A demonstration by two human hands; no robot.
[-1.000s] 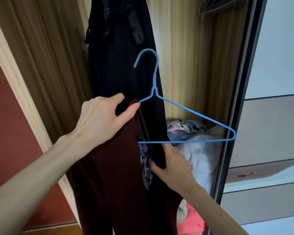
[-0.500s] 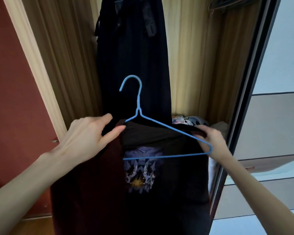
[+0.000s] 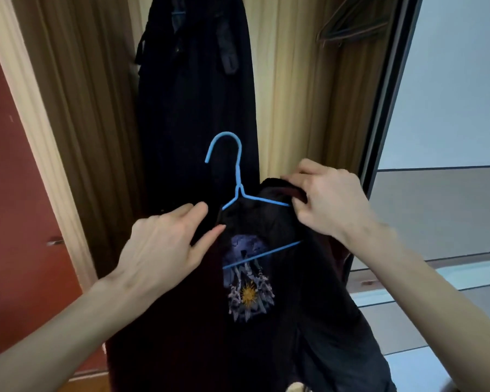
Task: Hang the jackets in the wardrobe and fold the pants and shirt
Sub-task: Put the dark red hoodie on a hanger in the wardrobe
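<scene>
Head view. Your left hand (image 3: 164, 244) is on the left shoulder of the jacket (image 3: 260, 321), thumb and forefinger closed on the dark fabric just below the neck of the hanger (image 3: 239, 190). Your right hand (image 3: 327, 202) grips the jacket's collar edge at the right, fingers curled round a fold of cloth where the hanger's right arm runs under it.

The jacket is dark, with maroon showing at the collar fold, and it carries a printed emblem (image 3: 248, 284) on the panel facing you. It hangs from your two hands in front of the open wardrobe (image 3: 294, 94), not on the rail. The hanger is blue wire. Its hook stands upright above the jacket, free of any rail. Its left arm disappears into the fabric beside your left thumb. Its bottom bar crosses the emblem on a slant, higher at the right.

Behind the hanger, a dark coat (image 3: 198, 94) hangs inside the wardrobe. Spare hangers (image 3: 348, 26) show at the upper right of the interior. The sliding door frame (image 3: 385, 123) runs down the right side. A red door (image 3: 14, 207) stands at the left.
</scene>
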